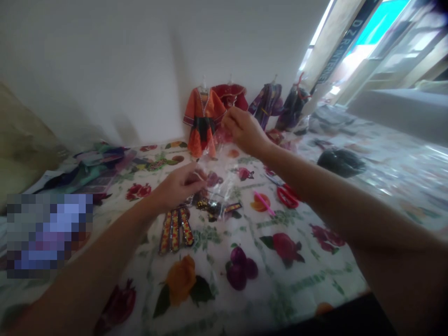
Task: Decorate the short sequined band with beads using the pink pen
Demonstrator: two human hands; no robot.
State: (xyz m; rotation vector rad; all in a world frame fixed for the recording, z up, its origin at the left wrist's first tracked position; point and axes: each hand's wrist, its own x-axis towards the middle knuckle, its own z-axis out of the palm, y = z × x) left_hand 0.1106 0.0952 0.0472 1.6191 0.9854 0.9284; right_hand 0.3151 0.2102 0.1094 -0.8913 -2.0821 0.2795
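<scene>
Tablecloth (245, 305) leaves room between its near edge and hands (245, 132) holding clear plastic (229, 179).

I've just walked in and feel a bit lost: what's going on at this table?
A person is handling some clear plastic. The left hand pinches it low down; the right hand, raised higher, seems to hold it too, though blur hides that grip. Patterned strips lie on the table near the left hand, red-handled scissors lie to the right, and a small orange dress is behind.
</scene>
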